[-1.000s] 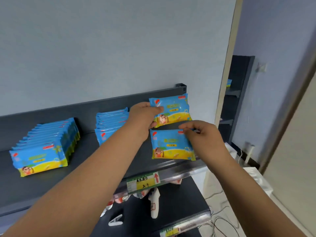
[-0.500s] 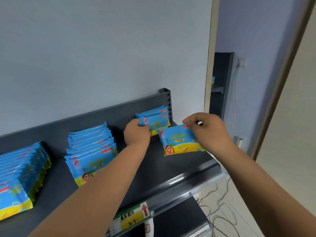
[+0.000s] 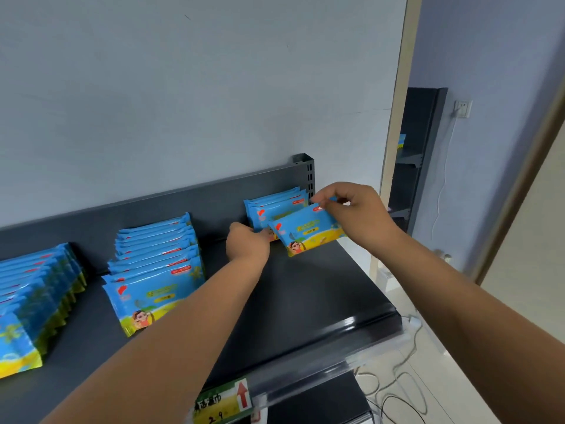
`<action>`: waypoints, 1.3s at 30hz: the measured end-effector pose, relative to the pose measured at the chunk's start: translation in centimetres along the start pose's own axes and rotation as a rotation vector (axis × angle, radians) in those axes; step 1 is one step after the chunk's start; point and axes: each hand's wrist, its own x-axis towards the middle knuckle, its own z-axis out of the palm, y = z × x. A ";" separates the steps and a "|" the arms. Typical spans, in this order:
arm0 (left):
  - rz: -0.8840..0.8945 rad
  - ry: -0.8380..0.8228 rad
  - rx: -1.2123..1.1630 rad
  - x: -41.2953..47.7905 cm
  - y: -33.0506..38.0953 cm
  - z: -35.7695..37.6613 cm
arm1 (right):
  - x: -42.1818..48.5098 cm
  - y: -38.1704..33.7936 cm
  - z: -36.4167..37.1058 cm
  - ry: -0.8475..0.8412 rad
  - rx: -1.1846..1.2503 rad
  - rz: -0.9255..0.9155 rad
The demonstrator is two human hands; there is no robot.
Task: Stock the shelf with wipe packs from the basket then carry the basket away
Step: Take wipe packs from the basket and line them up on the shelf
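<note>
On the dark grey shelf [image 3: 312,295] three rows of blue and yellow wipe packs stand upright. The short right row [image 3: 275,206] leans against the back panel. My left hand [image 3: 247,243] holds the lower left edge of that row. My right hand [image 3: 351,206] pinches the top edge of one wipe pack [image 3: 305,232] and holds it tilted against the front of the right row. A middle row [image 3: 156,264] and a long left row [image 3: 30,301] stand further left. The basket is out of view.
A price label [image 3: 223,400] with a red arrow sits on the shelf's front rail. A lower shelf shows beneath. To the right are a doorway, a second dark shelf unit [image 3: 419,154], a wall socket [image 3: 461,108] and cables on the floor [image 3: 397,393].
My right hand has brought its pack up and back against the front of the right row. My left hand has stayed at that row's left edge. The view has shifted right and closer.
</note>
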 end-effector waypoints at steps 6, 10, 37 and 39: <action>0.061 -0.196 0.049 -0.3 -1.1 -0.3 | 2.9 2.1 2.5 -0.041 0.102 -0.097; -0.010 -0.344 0.020 0.4 -0.7 -2.3 | 4.6 3.3 3.7 -0.007 0.108 -0.074; 0.675 0.071 0.470 -11.0 4.1 -9.8 | -4.9 -5.7 4.3 -0.143 -0.453 -0.347; 0.667 0.229 0.591 -12.6 3.1 -12.0 | -6.2 -6.2 5.7 -0.172 -0.407 -0.413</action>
